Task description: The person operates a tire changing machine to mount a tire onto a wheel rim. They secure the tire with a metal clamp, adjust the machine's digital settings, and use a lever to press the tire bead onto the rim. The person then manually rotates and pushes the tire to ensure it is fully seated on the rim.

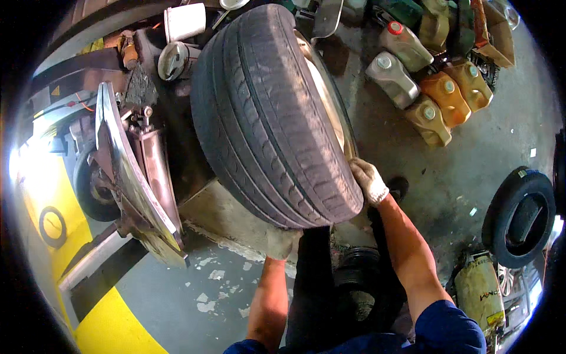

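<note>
A large black car wheel, with a worn tyre [265, 118] on a light metal rim [321, 88], stands tilted in front of me, its tread facing me. My right hand [368, 180], in a pale knitted glove, is closed over the tyre's right edge near the rim. Under the tyre's lower edge is my gloved left hand [283, 243], pressed against the rubber and bearing it; its fingers are mostly hidden. Behind and below the wheel shows a pale concrete block or ledge [221, 215].
Several plastic jugs [448, 97] stand on the floor at the upper right. A loose tyre [522, 218] and a pale cylinder [480, 289] are at the right. To the left stands a metal machine with a curved plate [127, 171]. A white bucket [184, 22] sits at the back.
</note>
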`<state>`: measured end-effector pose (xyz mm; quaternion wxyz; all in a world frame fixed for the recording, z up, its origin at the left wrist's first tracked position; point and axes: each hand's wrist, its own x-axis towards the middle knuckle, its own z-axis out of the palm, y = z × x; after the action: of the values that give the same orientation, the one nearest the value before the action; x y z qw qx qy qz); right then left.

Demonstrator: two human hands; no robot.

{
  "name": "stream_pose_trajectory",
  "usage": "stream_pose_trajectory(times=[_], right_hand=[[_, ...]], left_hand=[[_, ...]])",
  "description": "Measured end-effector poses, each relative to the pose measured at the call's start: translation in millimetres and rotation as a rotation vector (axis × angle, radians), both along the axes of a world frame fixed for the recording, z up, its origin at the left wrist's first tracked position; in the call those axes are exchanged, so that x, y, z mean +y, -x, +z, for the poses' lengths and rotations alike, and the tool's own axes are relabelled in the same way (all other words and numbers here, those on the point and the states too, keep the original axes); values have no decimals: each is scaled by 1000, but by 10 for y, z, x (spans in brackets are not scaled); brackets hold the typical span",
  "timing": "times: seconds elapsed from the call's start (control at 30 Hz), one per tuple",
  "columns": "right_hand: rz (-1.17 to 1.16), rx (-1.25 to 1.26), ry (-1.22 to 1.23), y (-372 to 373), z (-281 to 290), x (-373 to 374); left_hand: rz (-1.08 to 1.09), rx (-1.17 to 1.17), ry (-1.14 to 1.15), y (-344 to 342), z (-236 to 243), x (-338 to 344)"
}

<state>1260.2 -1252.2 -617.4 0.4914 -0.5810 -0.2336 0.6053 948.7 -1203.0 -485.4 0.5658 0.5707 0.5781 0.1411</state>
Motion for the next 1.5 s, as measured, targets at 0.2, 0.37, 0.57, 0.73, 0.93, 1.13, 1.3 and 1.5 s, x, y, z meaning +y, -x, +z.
stream_pose_trajectory(times=[0.2, 0.37, 0.57, 0.73, 0.93, 1.13, 1.3, 1.5], right_hand=[[-203, 171, 162, 151, 671, 142], [147, 74, 347, -72, 2054, 339], [-257, 238, 132, -100, 1498, 930], [-72, -8, 382, -133, 1773, 986], [-643, -380, 300, -646, 2050, 924], [-786, -1161, -291, -1590, 3432, 1961], [-562, -1534, -356, -1909, 3279, 2355], [-257, -2000, -106, -2726, 3607, 2690]], left_hand=[[200, -196, 97, -320, 596, 310], [492, -147, 204, -968, 1611, 685], [364, 304, 20, -982, 763, 1870], [-364, 842, -632, -1248, 1563, 401], [-384, 953, -851, -1377, 1445, -48], [-300, 844, -754, -1263, 1366, -170], [-310, 822, -838, -1316, 1368, -70], [-356, 826, -814, -1614, 1486, 378]])
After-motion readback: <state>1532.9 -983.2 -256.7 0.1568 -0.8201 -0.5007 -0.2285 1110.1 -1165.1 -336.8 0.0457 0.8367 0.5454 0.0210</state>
